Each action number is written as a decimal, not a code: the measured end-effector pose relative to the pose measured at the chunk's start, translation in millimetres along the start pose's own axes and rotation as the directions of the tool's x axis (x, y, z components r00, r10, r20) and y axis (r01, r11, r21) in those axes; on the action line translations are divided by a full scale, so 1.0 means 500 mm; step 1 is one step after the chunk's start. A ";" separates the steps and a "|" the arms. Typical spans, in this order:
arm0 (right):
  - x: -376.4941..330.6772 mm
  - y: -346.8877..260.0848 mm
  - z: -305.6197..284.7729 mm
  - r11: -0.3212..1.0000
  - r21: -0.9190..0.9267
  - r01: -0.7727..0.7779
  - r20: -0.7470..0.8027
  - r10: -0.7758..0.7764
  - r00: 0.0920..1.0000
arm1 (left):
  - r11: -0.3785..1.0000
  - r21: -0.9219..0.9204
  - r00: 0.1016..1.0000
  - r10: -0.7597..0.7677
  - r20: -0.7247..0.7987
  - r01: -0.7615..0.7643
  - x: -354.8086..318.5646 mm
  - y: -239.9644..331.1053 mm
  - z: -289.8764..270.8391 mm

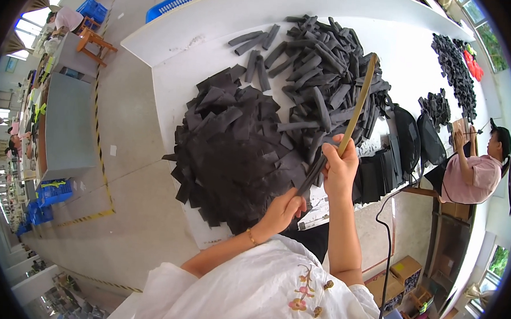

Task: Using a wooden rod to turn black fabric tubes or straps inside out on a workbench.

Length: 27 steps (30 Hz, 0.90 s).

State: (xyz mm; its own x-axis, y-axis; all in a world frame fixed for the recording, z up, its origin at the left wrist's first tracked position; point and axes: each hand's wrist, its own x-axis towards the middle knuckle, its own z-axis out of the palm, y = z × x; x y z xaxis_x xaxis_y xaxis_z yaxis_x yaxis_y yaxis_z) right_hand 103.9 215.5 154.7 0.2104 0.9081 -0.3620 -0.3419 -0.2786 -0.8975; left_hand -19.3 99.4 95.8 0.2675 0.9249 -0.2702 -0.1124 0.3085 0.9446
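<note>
My left hand (284, 212) is closed on the lower end of a black fabric strip (310, 181), which looks narrow and folded like a tube. Higher up, my right hand (341, 163) grips a long, flat, brass-coloured rod (360, 101) together with the strip's upper end. The rod slants up and away over a heap of black fabric tubes (324, 65). Whether its lower part runs inside the strip is hidden by my fingers. Left of my hands spreads a big pile of flat black fabric pieces (227, 146).
The white table (170, 85) has a raised board along its far side, with a blue crate (183, 1) behind. Black bags (407, 130) lie to the right, near a co-worker (471, 171). A black cable (389, 241) hangs off the near edge, above cardboard boxes (405, 266).
</note>
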 end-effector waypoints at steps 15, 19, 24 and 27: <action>0.057 0.002 0.031 0.994 -0.083 -0.073 0.110 0.082 0.991 | 0.953 -0.299 0.989 -0.001 -0.148 -0.044 0.011 -0.008 -0.085; 0.053 0.009 0.028 0.994 -0.056 -0.095 0.146 0.103 0.984 | 0.849 -0.521 0.993 0.030 -0.116 -0.086 0.063 0.054 -0.112; 0.050 0.010 0.024 0.996 -0.059 -0.063 0.131 0.071 0.989 | 0.860 -0.484 0.978 0.079 -0.193 -0.165 0.069 0.083 -0.110; 0.054 0.013 0.020 0.996 -0.073 -0.042 0.111 0.050 0.993 | 0.916 -0.360 0.956 0.072 -0.284 -0.176 0.067 0.078 -0.121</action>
State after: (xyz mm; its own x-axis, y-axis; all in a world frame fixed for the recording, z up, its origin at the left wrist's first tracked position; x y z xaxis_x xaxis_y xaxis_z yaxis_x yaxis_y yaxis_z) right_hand 98.4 241.4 141.5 0.0906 0.9222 -0.3760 -0.2823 -0.3383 -0.8977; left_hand -72.4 156.0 112.5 -0.0241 0.9696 -0.2435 -0.4947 0.2001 0.8457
